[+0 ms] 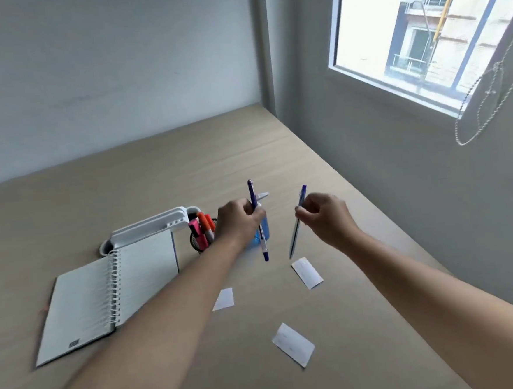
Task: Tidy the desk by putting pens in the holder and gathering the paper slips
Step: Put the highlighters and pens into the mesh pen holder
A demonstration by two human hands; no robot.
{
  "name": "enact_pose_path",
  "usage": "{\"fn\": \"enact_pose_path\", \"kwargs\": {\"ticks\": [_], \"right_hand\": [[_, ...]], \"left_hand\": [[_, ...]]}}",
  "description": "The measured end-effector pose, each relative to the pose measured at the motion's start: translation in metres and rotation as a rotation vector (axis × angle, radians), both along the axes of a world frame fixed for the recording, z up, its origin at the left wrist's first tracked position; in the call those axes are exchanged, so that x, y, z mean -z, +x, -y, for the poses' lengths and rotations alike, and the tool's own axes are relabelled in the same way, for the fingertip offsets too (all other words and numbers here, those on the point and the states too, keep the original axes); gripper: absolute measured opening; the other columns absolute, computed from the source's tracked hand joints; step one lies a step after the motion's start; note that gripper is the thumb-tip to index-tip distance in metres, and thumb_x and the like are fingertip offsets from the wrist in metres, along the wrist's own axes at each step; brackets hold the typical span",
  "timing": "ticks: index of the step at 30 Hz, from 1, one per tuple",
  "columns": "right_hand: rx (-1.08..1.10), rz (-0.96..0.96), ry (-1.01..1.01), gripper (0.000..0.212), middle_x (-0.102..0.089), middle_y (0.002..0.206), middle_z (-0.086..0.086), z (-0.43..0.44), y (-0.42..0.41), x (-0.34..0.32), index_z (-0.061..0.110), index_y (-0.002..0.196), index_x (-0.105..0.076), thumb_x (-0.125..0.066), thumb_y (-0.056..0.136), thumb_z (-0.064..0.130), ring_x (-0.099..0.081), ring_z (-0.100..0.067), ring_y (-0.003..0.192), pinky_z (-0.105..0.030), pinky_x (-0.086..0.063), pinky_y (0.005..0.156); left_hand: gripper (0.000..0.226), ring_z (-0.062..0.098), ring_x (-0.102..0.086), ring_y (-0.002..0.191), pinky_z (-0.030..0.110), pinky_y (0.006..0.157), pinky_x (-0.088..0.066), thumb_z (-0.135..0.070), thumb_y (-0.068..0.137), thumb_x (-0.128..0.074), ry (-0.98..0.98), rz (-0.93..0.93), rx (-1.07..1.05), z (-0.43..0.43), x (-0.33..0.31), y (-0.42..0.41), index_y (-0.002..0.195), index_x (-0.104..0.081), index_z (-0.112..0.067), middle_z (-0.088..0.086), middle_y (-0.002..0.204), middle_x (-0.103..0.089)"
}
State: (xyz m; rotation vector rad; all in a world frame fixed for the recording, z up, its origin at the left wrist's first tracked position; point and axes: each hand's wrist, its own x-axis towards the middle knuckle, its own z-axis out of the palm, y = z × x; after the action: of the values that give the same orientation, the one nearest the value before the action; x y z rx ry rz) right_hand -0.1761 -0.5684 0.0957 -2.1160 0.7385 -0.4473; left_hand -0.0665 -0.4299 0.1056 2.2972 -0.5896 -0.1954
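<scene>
My left hand grips a blue and white pen, held nearly upright above the desk. My right hand pinches a second, slimmer blue pen, also nearly upright, tip down. A black mesh pen holder stands just left of my left hand, with pink and orange markers in it. Three white paper slips lie on the desk: one below the right pen, one partly behind my left forearm, one nearest me.
An open spiral notebook lies at the left, with a white desk organizer behind it. A blue object sits behind my left hand, mostly hidden. Walls bound the wooden desk at the back and right, under a window.
</scene>
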Motion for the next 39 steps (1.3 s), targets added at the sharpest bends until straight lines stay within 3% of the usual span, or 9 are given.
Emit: {"fn": "enact_pose_path", "kwargs": {"ticks": [7,12,16,22,25,32,36,38,39], "right_hand": [[-0.169,0.214,-0.17,0.01,-0.054,0.051,0.003,-0.069,0.094,-0.027,0.022,0.071,-0.061,-0.065,0.077,0.029,-0.041,-0.01,0.042,-0.026,-0.034,0.05],[-0.199,0.07,-0.299,0.015,-0.056,0.056,0.004,-0.092,0.127,0.006,0.022,0.081,-0.064,-0.06,0.081,0.036,-0.053,-0.022,0.059,-0.029,-0.037,0.054],[-0.241,-0.114,-0.369,0.022,-0.071,0.074,-0.007,-0.095,0.134,0.028,0.023,0.085,-0.067,-0.056,0.083,0.041,-0.064,-0.03,0.07,-0.032,-0.045,0.058],[-0.336,-0.288,-0.328,0.021,-0.069,0.083,-0.011,-0.098,0.137,0.047,0.013,0.091,-0.066,-0.062,0.084,0.033,-0.063,-0.029,0.077,-0.03,-0.041,0.057],[-0.296,-0.216,-0.286,0.023,-0.061,0.073,-0.007,-0.097,0.132,0.048,0.011,0.084,-0.057,-0.065,0.083,0.032,-0.058,-0.026,0.071,-0.031,-0.039,0.054],[-0.249,-0.15,-0.277,0.033,-0.046,0.053,0.01,-0.084,0.091,0.065,0.027,0.057,-0.039,-0.064,0.078,0.032,-0.043,-0.011,0.051,-0.025,-0.033,0.047],[-0.258,-0.226,-0.219,0.025,-0.057,0.06,0.008,-0.071,0.073,0.072,0.03,0.062,-0.046,-0.065,0.079,0.031,-0.054,-0.016,0.06,-0.022,-0.034,0.049],[-0.279,-0.252,-0.059,0.007,-0.065,0.071,0.002,-0.07,0.07,0.073,0.023,0.081,-0.06,-0.066,0.081,0.028,-0.064,-0.017,0.067,-0.023,-0.044,0.053],[-0.278,-0.246,0.08,0.014,-0.068,0.078,-0.001,-0.072,0.07,0.072,0.017,0.094,-0.063,-0.065,0.084,0.025,-0.068,-0.018,0.073,-0.024,-0.049,0.056]], "left_hand": [[0.016,0.028,-0.061,0.074,0.028,0.064,-0.042,-0.024,0.084,-0.061,-0.016,0.18,-0.195,-0.08,-0.022,0.074,0.08,-0.065,-0.009,0.007,0.074,-0.067],[0.006,0.023,-0.067,0.079,0.031,0.071,-0.05,-0.025,0.083,-0.061,-0.01,0.074,-0.175,-0.106,0.012,0.085,0.082,-0.065,-0.02,0.005,0.078,-0.072],[0.02,0.025,-0.064,0.083,0.028,0.07,-0.047,-0.027,0.084,-0.065,0.064,-0.012,-0.137,-0.106,0.04,0.088,0.092,-0.069,-0.009,0.01,0.088,-0.071],[0.024,0.031,-0.063,0.087,0.032,0.07,-0.045,-0.023,0.083,-0.067,0.126,0.0,-0.133,-0.104,0.059,0.087,0.097,-0.054,-0.009,0.012,0.09,-0.066],[0.036,0.029,-0.061,0.08,0.031,0.066,-0.044,-0.023,0.083,-0.066,0.056,0.057,-0.204,-0.11,0.055,0.086,0.109,-0.045,-0.012,0.009,0.082,-0.063],[0.019,0.026,-0.055,0.065,0.028,0.056,-0.04,-0.02,0.084,-0.058,0.096,0.302,-0.077,-0.13,0.067,0.048,0.099,-0.048,-0.013,-0.005,0.068,-0.047],[0.026,0.019,-0.052,0.073,0.028,0.062,-0.041,-0.022,0.082,-0.061,0.102,0.199,-0.123,-0.127,0.076,0.033,0.104,-0.047,-0.015,-0.001,0.088,-0.056],[0.038,0.021,-0.056,0.09,0.031,0.074,-0.046,-0.026,0.083,-0.063,0.057,-0.002,-0.19,-0.124,0.077,0.034,0.115,-0.045,-0.016,0.001,0.107,-0.055],[0.044,0.021,-0.056,0.1,0.032,0.081,-0.046,-0.028,0.083,-0.062,0.002,-0.132,-0.229,-0.123,0.077,0.036,0.122,-0.043,-0.016,0.003,0.116,-0.055]]}}
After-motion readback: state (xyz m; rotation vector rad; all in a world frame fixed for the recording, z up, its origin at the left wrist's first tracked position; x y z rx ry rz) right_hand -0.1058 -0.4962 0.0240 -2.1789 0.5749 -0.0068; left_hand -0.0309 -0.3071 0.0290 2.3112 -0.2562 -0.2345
